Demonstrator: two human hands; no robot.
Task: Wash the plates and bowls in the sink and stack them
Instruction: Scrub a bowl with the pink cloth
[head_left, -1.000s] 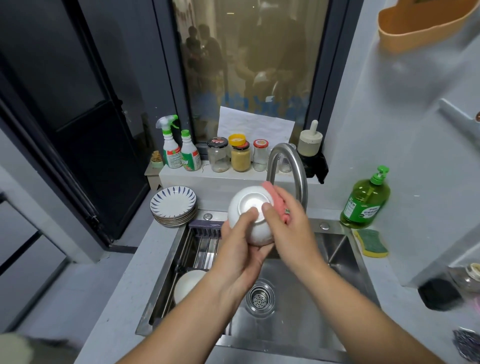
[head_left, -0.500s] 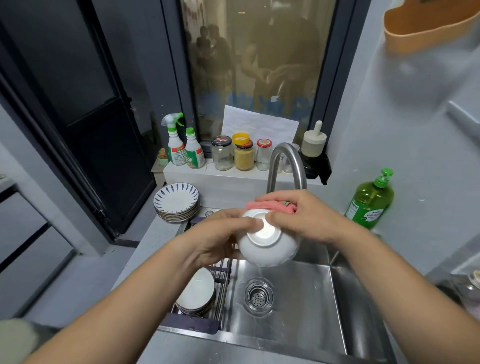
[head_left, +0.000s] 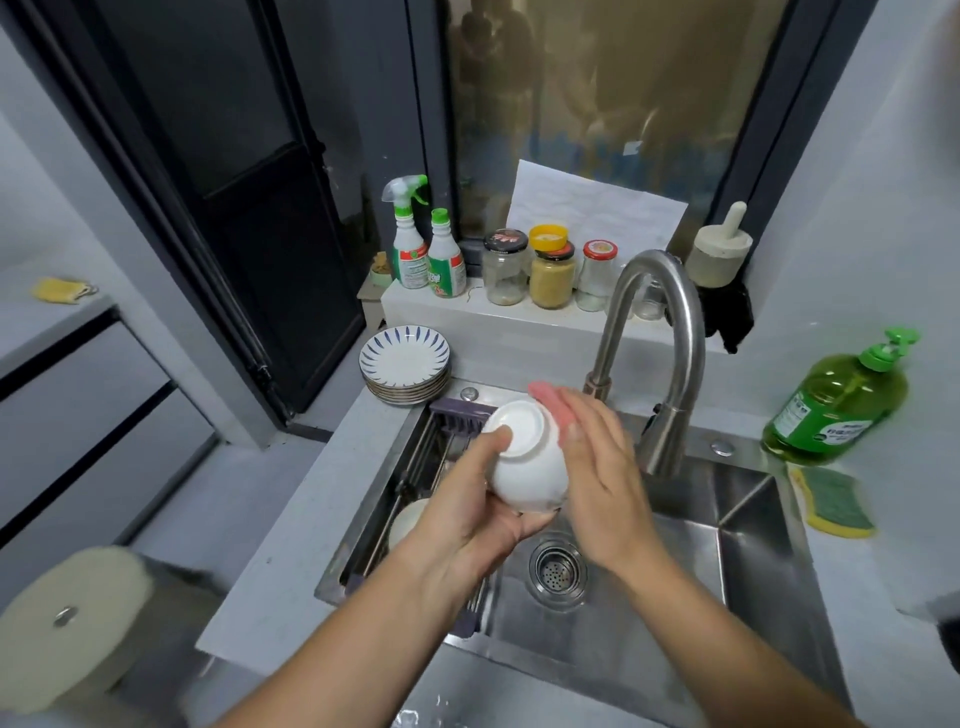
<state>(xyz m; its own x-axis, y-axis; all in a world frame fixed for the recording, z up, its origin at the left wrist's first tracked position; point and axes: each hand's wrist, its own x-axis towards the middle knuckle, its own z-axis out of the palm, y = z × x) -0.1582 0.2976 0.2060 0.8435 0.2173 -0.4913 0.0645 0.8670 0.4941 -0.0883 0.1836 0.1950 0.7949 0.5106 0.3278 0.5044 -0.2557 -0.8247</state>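
We place the task at mid-wash. The left grip (head_left: 467, 499) is closed round the white bowl (head_left: 524, 457): the thumb lies on the foot ring and the fingers curl under the wall. It holds the bowl tilted, base toward us, above the sink (head_left: 675, 597). The right grip (head_left: 597, 467) is flat, with straight fingers pressing a pink cloth (head_left: 550, 402) against the bowl's side at two o'clock.

Done, as we judge it: a stack of blue-striped plates (head_left: 405, 364) stands on the desk (head_left: 291, 545) at ten o'clock from the bowl, just beside the sink's corner.

Left, as we judge it: no water shows at the faucet (head_left: 670, 364), so the bowl awaits a rinse and a place in a stack. Another white dish (head_left: 408, 519) sits in the rack (head_left: 457, 410) at seven o'clock, partly hidden by the left wrist — we cannot tell whether it is washed.

Writing: the green soap bottle (head_left: 836, 405) at three o'clock carries a green-and-white label, and the two spray bottles (head_left: 410, 249) on the sill at twelve o'clock carry red-and-green ones — none of the print is readable.
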